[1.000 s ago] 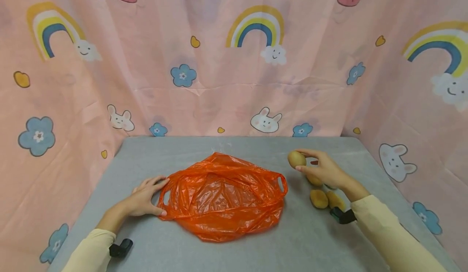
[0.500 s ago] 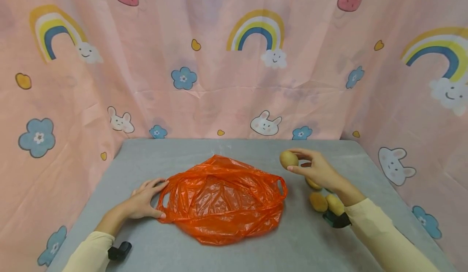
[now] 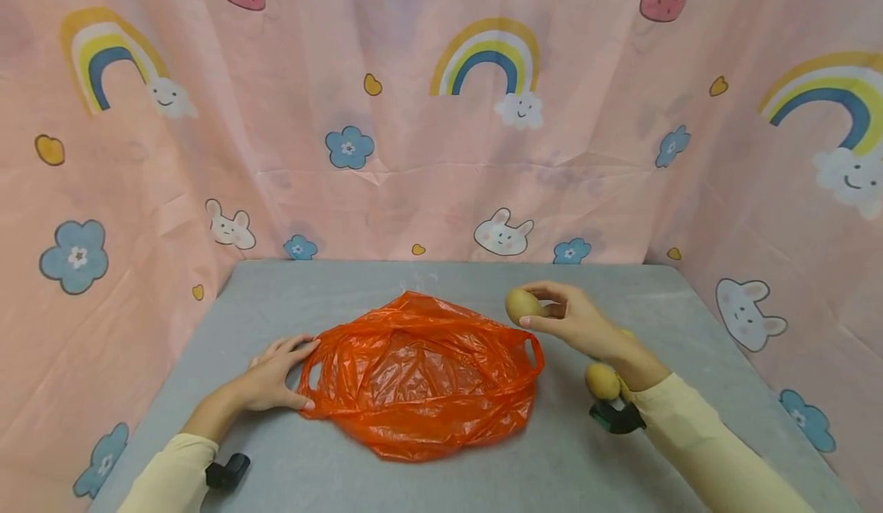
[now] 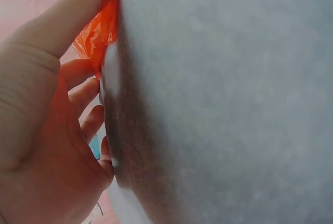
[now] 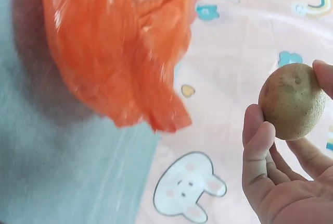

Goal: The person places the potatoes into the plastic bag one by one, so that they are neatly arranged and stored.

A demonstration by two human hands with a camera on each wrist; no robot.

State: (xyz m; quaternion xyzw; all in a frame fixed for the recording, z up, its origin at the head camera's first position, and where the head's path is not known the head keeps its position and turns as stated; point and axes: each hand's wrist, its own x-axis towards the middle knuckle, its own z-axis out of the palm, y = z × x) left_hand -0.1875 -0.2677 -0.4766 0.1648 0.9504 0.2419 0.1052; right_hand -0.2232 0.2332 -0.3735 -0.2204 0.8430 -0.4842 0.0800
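Gripping a potato (image 3: 522, 307), the right hand (image 3: 572, 320) has it in the air just beside the right handle (image 3: 540, 350) of an orange plastic bag (image 3: 421, 375) in the head view; I'd lift it over that loop to avoid snagging. The left hand (image 3: 274, 376) is spread, thumb and fingertips touching the bag's left edge. Left wrist view: thumb's on the bag, and light pressure's probably plenty. Right wrist view: fingertips hold the potato, so letting go low should be easy.

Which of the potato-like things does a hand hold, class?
The potato-like thing in the right hand; the visible others lie on the table.
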